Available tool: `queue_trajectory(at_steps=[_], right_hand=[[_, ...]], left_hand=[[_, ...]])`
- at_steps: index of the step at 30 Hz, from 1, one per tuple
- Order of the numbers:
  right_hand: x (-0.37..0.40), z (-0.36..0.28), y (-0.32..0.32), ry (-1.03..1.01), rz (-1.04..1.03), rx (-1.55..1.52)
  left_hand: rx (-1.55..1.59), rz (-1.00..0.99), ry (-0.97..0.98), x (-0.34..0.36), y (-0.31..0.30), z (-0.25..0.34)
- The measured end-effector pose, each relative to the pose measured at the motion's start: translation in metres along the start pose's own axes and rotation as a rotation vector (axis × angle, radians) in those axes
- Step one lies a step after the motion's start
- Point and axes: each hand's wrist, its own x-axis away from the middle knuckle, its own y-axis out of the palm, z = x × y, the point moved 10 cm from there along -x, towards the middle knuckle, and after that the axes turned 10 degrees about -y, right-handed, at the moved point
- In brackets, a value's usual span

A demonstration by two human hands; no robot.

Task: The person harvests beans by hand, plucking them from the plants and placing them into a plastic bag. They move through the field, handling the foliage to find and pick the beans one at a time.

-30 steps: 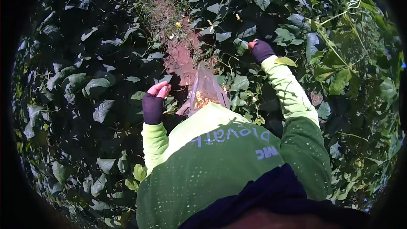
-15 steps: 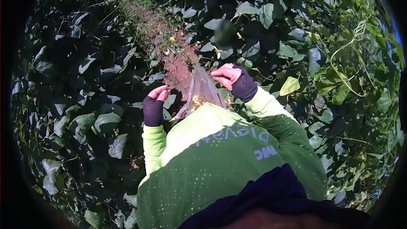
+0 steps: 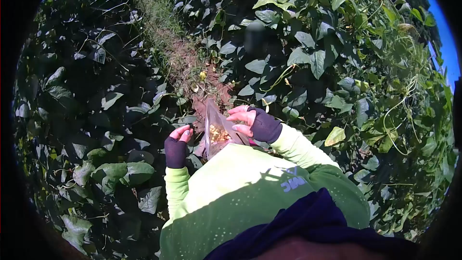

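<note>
A clear plastic bag hangs open at my front, with many small yellowish pieces inside. My right hand, in a dark fingerless glove, is at the bag's right edge, its fingers bent towards the plastic; whether they pinch it is hard to tell. To the left of the bag is my left hand, also in a dark fingerless glove. Its fingertips are close together, apart from the bag, and anything between them is too small to make out.
Leafy plants stand on both sides of a narrow path of reddish soil and grass. Small yellow bits lie on the path. Tangled vines rise at the right.
The view has tilted up, so the hands and bag sit lower. The bag's mouth shows more of its contents, and my right hand has come nearer over its right side.
</note>
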Motion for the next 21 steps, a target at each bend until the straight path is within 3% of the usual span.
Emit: queue_trajectory(at_steps=[6, 9, 13, 15, 17, 18, 19, 21], right_hand=[[-0.082, -0.014, -0.135, -0.161, 0.136, 0.262], [-0.119, 0.026, -0.228, -0.214, 0.309, 0.536], [-0.139, 0.111, -0.344, 0.042, 0.363, 0.882], [-0.116, 0.240, -0.426, 0.706, 0.541, 0.651], [-0.109, 0.197, -0.453, 0.484, 0.631, 1.099], [-0.119, 0.183, -0.448, 0.246, 0.468, 1.330], [-0.126, 0.202, -0.459, 0.620, 0.265, 1.274], [-0.105, 0.218, -0.474, 0.467, 0.518, 1.251]], left_hand=[[0.034, 0.024, -0.026, -0.022, -0.018, 0.008], [0.071, 0.095, 0.029, -0.045, -0.037, 0.018], [0.100, 0.166, 0.023, -0.089, -0.053, 0.037], [0.139, 0.156, 0.049, -0.119, -0.056, 0.051], [0.182, 0.144, 0.081, -0.157, -0.060, 0.065], [0.146, 0.141, 0.087, -0.177, -0.059, 0.078], [0.107, 0.136, 0.086, -0.195, -0.056, 0.092], [0.115, 0.053, 0.097, -0.230, -0.040, 0.126]])
